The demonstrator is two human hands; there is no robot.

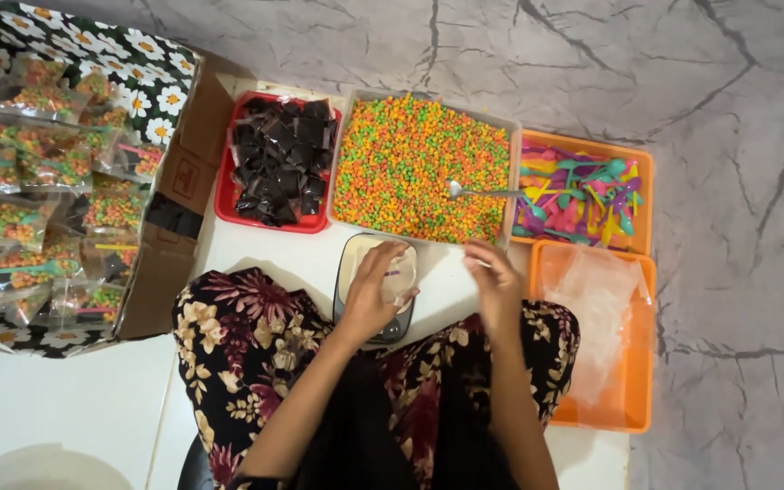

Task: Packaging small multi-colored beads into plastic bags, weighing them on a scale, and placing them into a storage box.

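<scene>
White floor: left hand (376, 292) pinches upright clear bag (400, 277) over scale (374, 286); right hand (494, 283) seemingly loosely curled.

Trays (583, 145) crowd ahead; bare floor (737, 91) beyond.

Bright, even indoor light, colours saturated. Soft shadow under my arms on floor (65, 408). My right hand (496, 283) motion-blurred; rest fairly sharp. Slight wide-angle stretch at edges. No glare.

Scale (376, 299) mostly under left hand (369, 290); filled packets (20, 172) cut off at left edge.
</scene>
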